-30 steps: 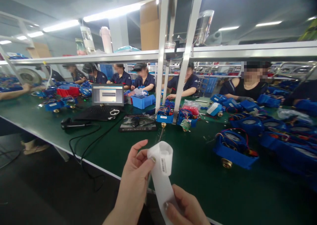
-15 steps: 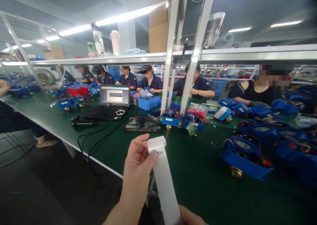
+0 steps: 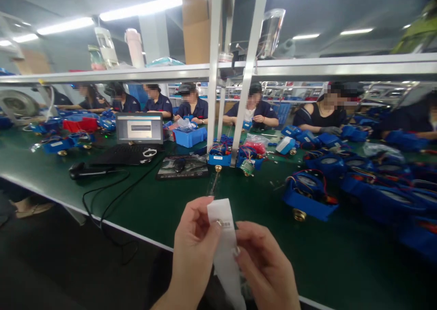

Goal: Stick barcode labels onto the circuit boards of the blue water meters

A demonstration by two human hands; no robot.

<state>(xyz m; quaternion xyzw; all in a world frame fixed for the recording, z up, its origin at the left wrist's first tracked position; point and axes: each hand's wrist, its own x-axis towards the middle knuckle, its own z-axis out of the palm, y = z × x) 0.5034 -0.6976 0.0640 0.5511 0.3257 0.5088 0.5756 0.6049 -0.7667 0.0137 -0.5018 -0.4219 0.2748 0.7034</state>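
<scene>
Two hands hold a white paper strip (image 3: 223,244) upright over the near edge of the green desk (image 3: 160,205). The left hand (image 3: 196,251) pinches the strip's top end between thumb and fingers. The right hand (image 3: 266,266) grips it just below, thumb pressed to the paper. From there the strip hangs down between the wrists. A small label (image 3: 226,223) sits near the top of the strip, by the left thumbnail. It carries a barcode and a line of fine print, too small to read.

Further back on the desk stands an open laptop (image 3: 139,130). Its screen shows a white window with a grey bar, and the text cannot be made out. A black scanner (image 3: 83,170) lies in front of it, and a black cable (image 3: 112,196) runs to the desk's edge. Right of the laptop lies a dark mat (image 3: 198,168) with a mouse (image 3: 179,164) on it. A row of pale characters runs along the mat's near edge, unreadable.

To the right sits a blue unit (image 3: 309,196) with red and black wires and a brass fitting (image 3: 299,215) at its front. More blue units crowd the desk behind it. Two metal posts (image 3: 212,73) rise to a shelf (image 3: 324,66), which carries a cardboard box (image 3: 196,27). People in dark shirts (image 3: 191,107) sit along the far side.
</scene>
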